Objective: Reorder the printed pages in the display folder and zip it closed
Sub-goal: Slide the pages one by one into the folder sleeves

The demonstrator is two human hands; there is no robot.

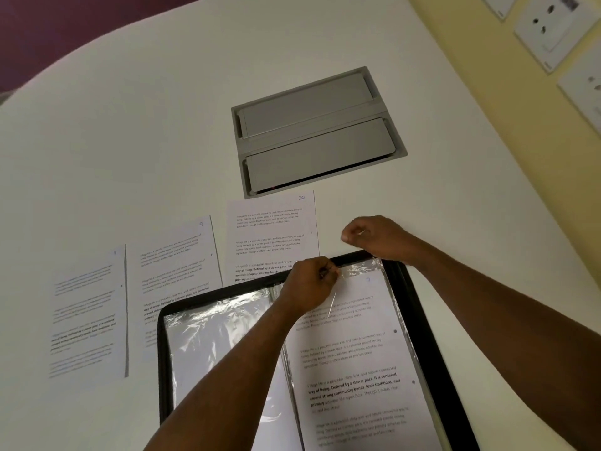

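The display folder lay open on the white table, its black zip border framing two spreads of clear sleeves. On the folder's right side a printed page sat inside its plastic sleeve, a handwritten number faint near its top corner, too blurred to read with any confidence. The sleeves on the folder's left side looked empty and glossy.

The left hand was curled at the folder's top edge, its fingers pinching the mouth of that right-hand sleeve. The right hand hovered just beyond the folder's top right corner, thumb and fingers drawn together as if nipping something thin; what it held, if anything, could not be made out.

Beyond the folder's top edge, three loose sheets lay face up on the table: the page marked 10 nearest the folder's middle and tucked partly under its border, the page marked 9 to its left, and a third page furthest out, its number unreadable. A grey cable hatch was set into the table further off still.

The step in hand appeared to be working a page at the sleeve opening, whether in or out could not be told. The next move would probably call for holding the film mouth apart while the sheet slid straight, without creasing it.
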